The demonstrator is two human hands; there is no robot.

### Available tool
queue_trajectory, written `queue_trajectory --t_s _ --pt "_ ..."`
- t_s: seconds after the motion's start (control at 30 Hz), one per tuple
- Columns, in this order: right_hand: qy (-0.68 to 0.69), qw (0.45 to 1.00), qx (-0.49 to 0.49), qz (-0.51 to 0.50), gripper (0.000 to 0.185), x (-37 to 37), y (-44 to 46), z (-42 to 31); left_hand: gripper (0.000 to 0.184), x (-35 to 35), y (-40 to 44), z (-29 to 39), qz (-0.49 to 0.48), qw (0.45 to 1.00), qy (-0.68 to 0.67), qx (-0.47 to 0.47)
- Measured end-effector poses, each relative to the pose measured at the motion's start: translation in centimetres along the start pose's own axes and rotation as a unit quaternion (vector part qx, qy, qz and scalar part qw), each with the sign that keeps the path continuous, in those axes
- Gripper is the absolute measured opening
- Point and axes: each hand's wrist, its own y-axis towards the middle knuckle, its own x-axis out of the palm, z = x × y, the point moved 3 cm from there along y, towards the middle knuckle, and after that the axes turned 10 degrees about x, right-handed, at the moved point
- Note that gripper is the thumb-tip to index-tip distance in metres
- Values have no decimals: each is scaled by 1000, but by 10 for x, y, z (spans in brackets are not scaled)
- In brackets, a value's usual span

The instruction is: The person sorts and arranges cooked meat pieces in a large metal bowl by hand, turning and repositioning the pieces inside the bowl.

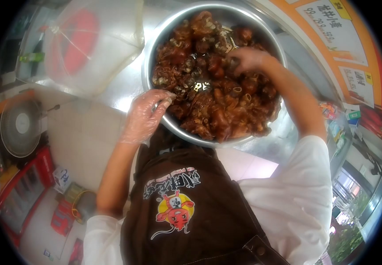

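A big round steel basin (149,66) holds a heap of glossy dark brown braised meat pieces (219,108) in sauce, some with bone ends showing. At its near left rim is my left hand (144,115), in a clear plastic glove, thumb and fingers closed together over the edge of the meat. A small pale bit shows at those fingertips, too small to name. My right hand (250,60) reaches into the upper right of the heap, its fingers curled around a dark meat piece (231,64). Those fingertips are partly hidden among the food.
The basin stands on a shiny metal counter (122,90). To the left, a translucent cover (120,33) lies over something red. An orange price board (336,33) curves along the upper right. A fan (22,123) and a red-framed cooler (25,198) are at far left.
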Motion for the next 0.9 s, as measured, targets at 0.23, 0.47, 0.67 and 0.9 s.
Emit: queue_trajectory --t_s 0.23,0.47,0.67,0.9 --pt "326 931 48 158 61 0 -9 49 18 0 4 1 -23 999 24 -5" --pt "535 812 95 212 62 -3 -11 70 19 8 20 10 -45 999 -3 3" --pt "677 676 73 283 54 -2 0 49 20 8 23 9 -52 998 -10 17" --pt "477 665 221 531 58 -1 23 10 20 1 12 5 -71 997 18 0"
